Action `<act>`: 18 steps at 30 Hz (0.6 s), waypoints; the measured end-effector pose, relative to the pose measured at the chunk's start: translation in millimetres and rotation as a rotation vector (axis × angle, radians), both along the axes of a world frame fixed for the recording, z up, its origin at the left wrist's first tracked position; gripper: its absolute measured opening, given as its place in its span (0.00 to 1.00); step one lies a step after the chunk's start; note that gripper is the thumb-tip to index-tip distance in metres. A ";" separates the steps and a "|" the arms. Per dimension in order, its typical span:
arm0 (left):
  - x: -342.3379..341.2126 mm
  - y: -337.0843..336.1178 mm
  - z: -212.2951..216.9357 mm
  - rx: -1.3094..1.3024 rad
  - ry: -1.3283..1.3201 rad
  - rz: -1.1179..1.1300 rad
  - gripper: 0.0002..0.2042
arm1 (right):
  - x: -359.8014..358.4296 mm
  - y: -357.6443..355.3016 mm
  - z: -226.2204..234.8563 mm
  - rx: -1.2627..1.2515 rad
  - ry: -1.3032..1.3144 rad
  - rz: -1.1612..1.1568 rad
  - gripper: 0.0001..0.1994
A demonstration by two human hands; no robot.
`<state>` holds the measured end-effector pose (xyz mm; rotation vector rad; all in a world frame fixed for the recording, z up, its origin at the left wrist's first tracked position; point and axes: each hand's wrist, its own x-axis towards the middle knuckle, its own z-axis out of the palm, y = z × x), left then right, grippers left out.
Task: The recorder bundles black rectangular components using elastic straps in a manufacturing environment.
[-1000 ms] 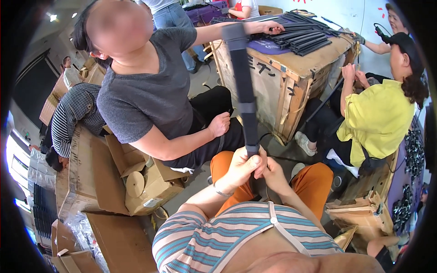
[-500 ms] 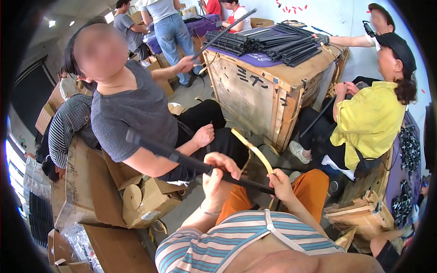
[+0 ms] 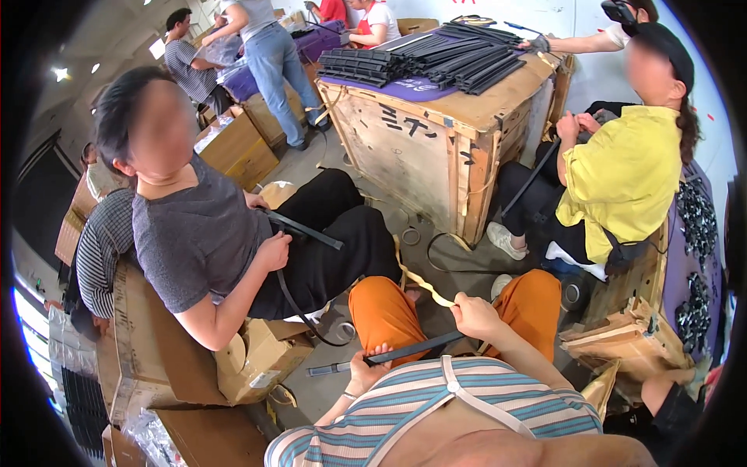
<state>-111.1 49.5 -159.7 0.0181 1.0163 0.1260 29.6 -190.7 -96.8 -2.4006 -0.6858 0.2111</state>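
Low across my lap lies a flat black strip, with a jointed, lighter-looking end poking out past my left hand. My left hand is closed round it near that end. A thin, curling yellow strip rises away from my right hand, whose fingers are pinched on it. The black strip's other end reaches just under the right hand; whether those fingers also touch it, I cannot tell. Both hands are over my orange trousers.
A wooden crate ahead carries piled black strips. At my left a person in grey holds a similar strip; a person in yellow sits at right. Open cardboard boxes stand at left, loose tape on the floor.
My left hand has come down toward my lap with the black strip, which now lies lower. The yellow strip hangs more curled. The person in grey has lowered their strip.
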 end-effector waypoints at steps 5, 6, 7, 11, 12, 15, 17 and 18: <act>8.5 -3.2 17.5 0.023 0.056 -0.023 0.06 | -6.4 0.5 14.2 -0.026 0.012 -0.021 0.08; 7.5 -3.9 22.6 0.022 0.049 -0.010 0.05 | -7.0 3.2 18.3 0.017 -0.012 -0.030 0.08; 3.7 -3.7 23.1 0.038 -0.008 -0.025 0.06 | -6.6 5.4 21.2 0.060 -0.036 -0.040 0.08; 3.5 -15.3 61.4 -0.065 0.012 -0.100 0.12 | -4.7 3.8 20.1 0.100 -0.144 -0.011 0.07; 1.6 -19.2 76.1 -0.021 -0.086 -0.363 0.15 | -4.6 3.2 21.8 0.093 -0.147 0.013 0.07; 1.2 -24.8 65.7 0.253 -0.286 -0.798 0.18 | -2.7 3.7 26.1 0.091 -0.192 0.040 0.06; 8.9 -32.0 60.7 0.708 -0.380 -1.037 0.13 | -4.6 3.6 23.6 0.078 -0.201 0.063 0.06; 22.4 -39.4 75.3 1.117 -0.338 -1.133 0.11 | -4.0 3.0 23.8 0.067 -0.205 0.053 0.06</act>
